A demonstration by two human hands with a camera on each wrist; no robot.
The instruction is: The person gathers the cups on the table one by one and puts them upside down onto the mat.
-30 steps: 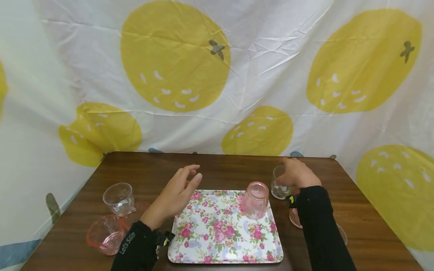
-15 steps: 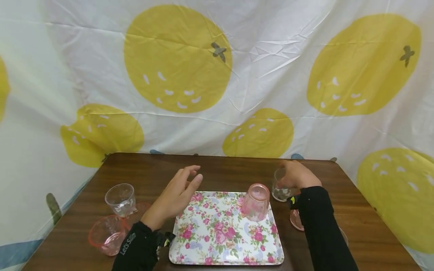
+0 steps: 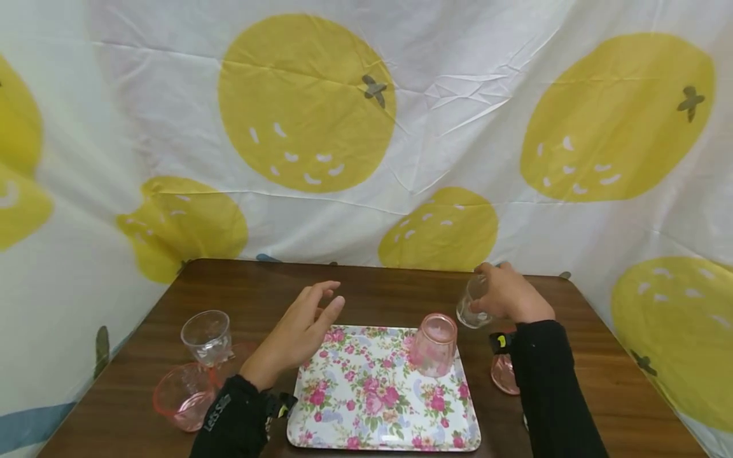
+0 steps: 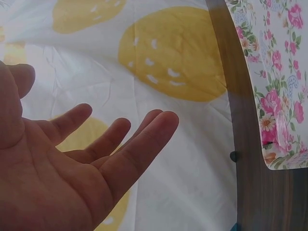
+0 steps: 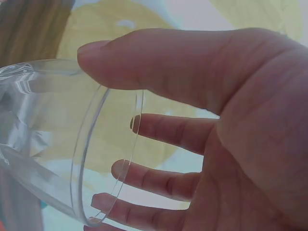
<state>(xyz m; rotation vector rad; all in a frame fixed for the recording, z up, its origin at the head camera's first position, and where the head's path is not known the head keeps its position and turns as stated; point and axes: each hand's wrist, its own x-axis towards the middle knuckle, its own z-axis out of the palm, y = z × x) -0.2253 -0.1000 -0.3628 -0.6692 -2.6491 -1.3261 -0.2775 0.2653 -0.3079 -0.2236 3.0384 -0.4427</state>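
My right hand (image 3: 511, 294) holds a clear drinking glass (image 3: 468, 312) by its rim, at the back right of the tray. In the right wrist view the thumb presses one side of the rim, the fingers spread along the other; the glass (image 5: 53, 125) tilts slightly. My left hand (image 3: 298, 331) hovers over the left edge of the floral tray (image 3: 355, 381), holding nothing, its fingers loosely extended with the palm turned inward. A pink glass (image 3: 435, 350) stands upside down at the tray's back right corner.
Left of the tray stand a clear glass (image 3: 206, 340) and a pink-rimmed glass (image 3: 186, 404), with another pinkish glass partly behind my left wrist. A pink glass (image 3: 505, 374) sits right of the tray, partly behind my right sleeve. A lemon-print cloth (image 3: 321, 235) hangs behind the table.
The clear glass in my right hand has risen a little and tilted, with the hand and sleeve shifting slightly up and right. My left hand holds its place; the head view shifts slightly.
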